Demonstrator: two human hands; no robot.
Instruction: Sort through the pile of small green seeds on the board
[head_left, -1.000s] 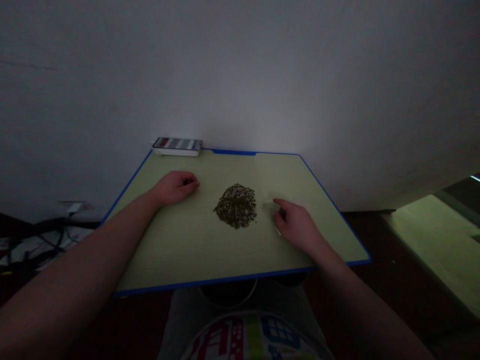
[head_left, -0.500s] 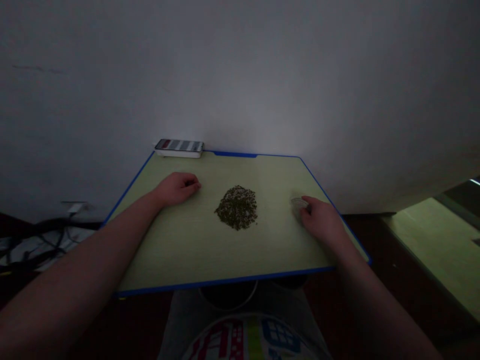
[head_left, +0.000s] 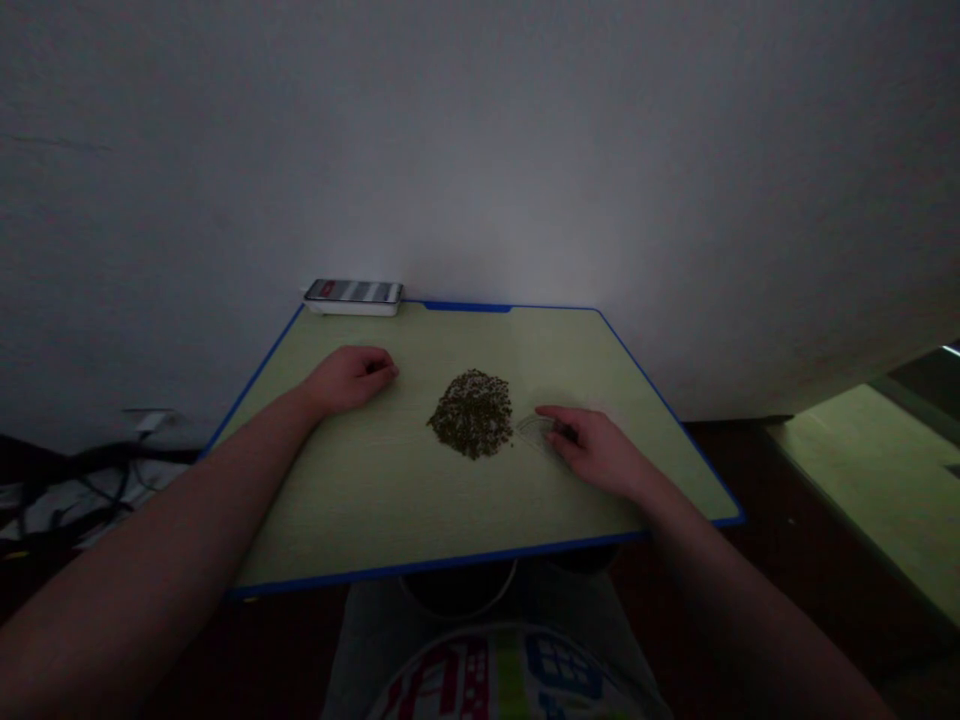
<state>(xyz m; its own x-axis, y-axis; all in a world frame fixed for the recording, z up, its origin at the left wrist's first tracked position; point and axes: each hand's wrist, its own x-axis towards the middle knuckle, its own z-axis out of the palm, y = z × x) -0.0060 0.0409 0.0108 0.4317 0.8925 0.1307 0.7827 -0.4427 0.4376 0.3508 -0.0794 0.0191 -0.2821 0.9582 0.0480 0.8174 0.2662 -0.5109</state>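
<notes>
A loose pile of small dark green and pale seeds or grains (head_left: 472,415) lies in the middle of the small table (head_left: 360,510). To its right, my right hand (head_left: 596,448) pinches a clear, see-through piece with a curved rim (head_left: 531,428), perhaps a shallow cup or dish. That piece is at the pile's right edge; its exact shape is too faint to tell. My left hand (head_left: 351,378) rests on the tabletop left of the pile, fingers loosely curled, with nothing visible in it.
A phone (head_left: 354,291) lies on a white box at the back left corner, by the wall (head_left: 480,150). Blue edging runs round the table. Below it, a dark round container (head_left: 459,588) stands near my lap. Cables (head_left: 82,480) lie on the left.
My right hand has moved left with the clear piece, from the table's right side to the edge of the pile. My left hand has stayed in place.
</notes>
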